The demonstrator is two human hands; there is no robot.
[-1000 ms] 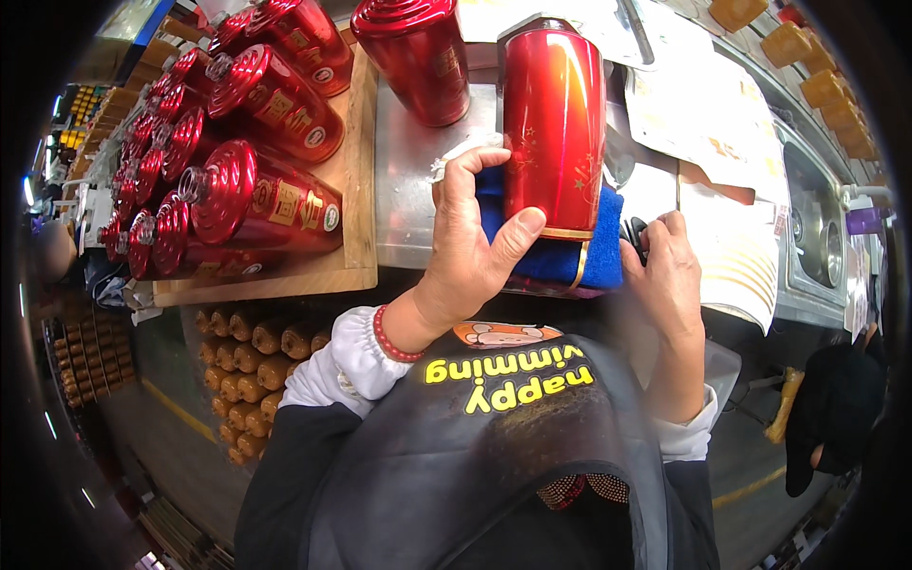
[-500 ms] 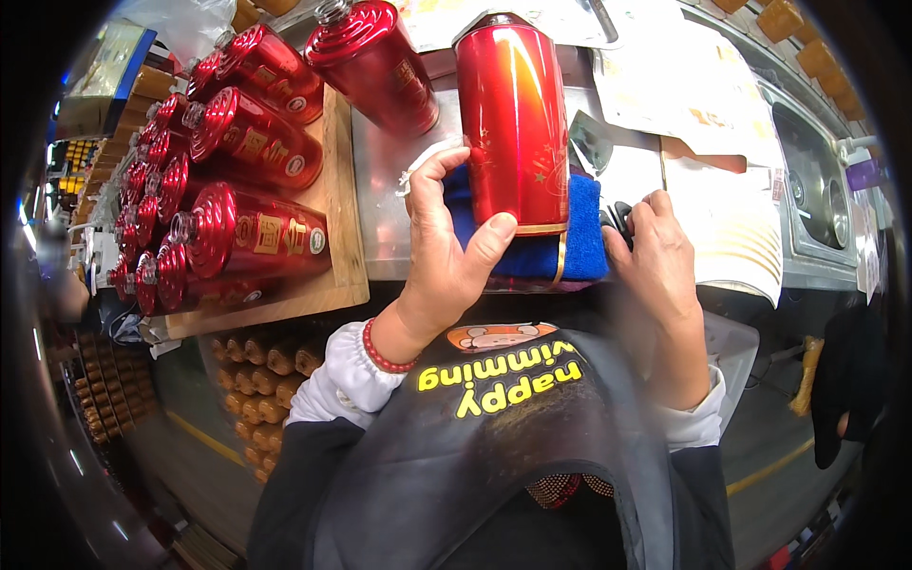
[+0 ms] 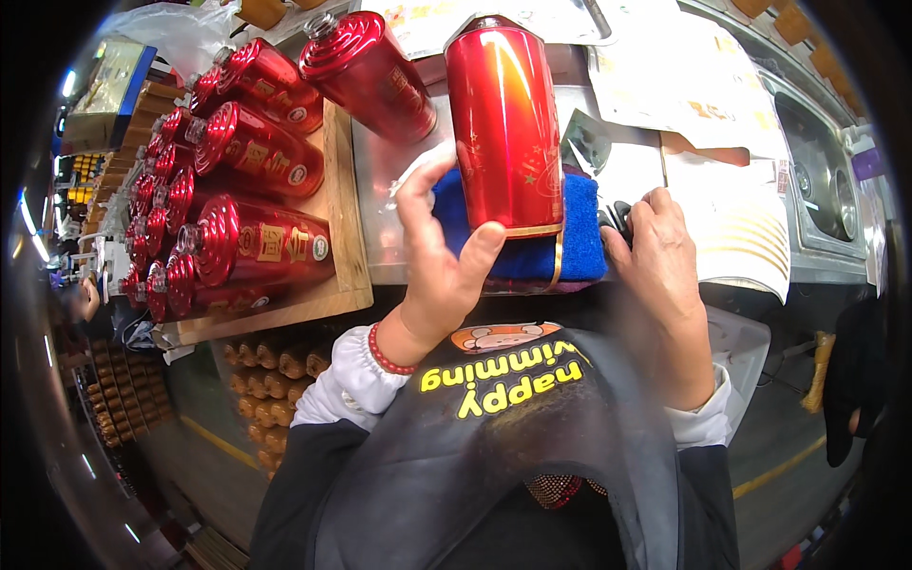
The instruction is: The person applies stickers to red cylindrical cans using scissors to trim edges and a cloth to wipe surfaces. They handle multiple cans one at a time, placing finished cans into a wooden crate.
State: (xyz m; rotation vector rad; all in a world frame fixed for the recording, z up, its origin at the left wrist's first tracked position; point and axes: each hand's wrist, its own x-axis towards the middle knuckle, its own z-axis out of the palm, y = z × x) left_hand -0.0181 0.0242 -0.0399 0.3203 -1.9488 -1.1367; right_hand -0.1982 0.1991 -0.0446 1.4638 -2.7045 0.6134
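Observation:
A glossy red bottle (image 3: 508, 123) with gold star decoration rests on a folded blue towel (image 3: 581, 228), its gold-rimmed end toward me. My left hand (image 3: 437, 261) is open at its left side, fingers and thumb spread. The thumb tip overlaps the bottle's near end; whether it touches, I cannot tell. Something white (image 3: 418, 176) shows behind the fingers. My right hand (image 3: 660, 252) is closed to the right of the towel, around a small black object (image 3: 619, 214) whose kind I cannot make out.
Several red bottles with clear necks (image 3: 271, 242) lie stacked on a wooden board (image 3: 347, 237) at left. Another red bottle (image 3: 366, 76) stands beyond my left hand. Printed sheets (image 3: 727, 218) lie at right, near a metal basin (image 3: 807, 180). Brown bottle-shaped pieces (image 3: 266, 380) are below the board.
My left hand has loosened from the bottle, its fingers straightening and moving slightly left. The right hand has hardly moved. The whole view has shifted slightly.

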